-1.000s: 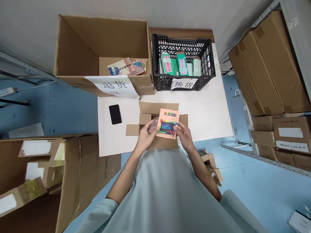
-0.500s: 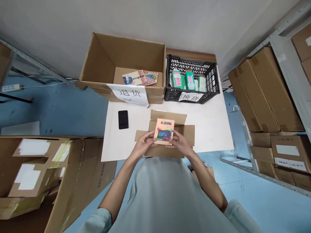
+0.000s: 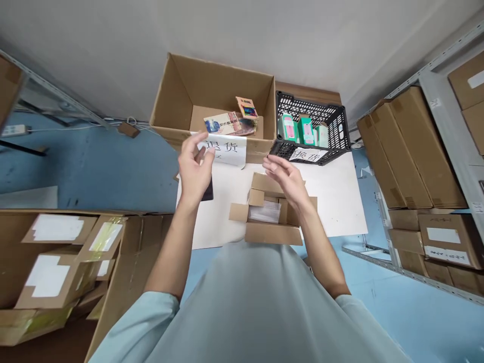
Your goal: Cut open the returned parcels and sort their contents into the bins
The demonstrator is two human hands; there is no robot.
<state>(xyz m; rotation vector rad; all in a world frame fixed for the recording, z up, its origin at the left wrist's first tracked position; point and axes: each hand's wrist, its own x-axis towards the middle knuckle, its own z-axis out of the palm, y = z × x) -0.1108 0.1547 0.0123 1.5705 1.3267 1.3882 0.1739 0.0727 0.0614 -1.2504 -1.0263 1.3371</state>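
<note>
An orange booklet (image 3: 247,107) with a colourful picture is in the air, tilted, inside the big open cardboard box (image 3: 181,91) at the back, above other booklets (image 3: 227,123) lying there. My left hand (image 3: 194,169) is raised over the table's left part, fingers apart, holding nothing. It hides most of a black phone (image 3: 207,192). My right hand (image 3: 287,180) hovers open above the small open carton (image 3: 274,233), which holds clear plastic wrap (image 3: 264,212).
A black crate (image 3: 338,133) with green and pink packages stands at the back right, a paper label on its front. Another label hangs on the big box. Large cartons fill the left floor; shelves with cartons line the right.
Both hands held the orange booklet over the small carton. Now they have let it go and risen apart; the booklet has flown into the big box. The view shifted right.
</note>
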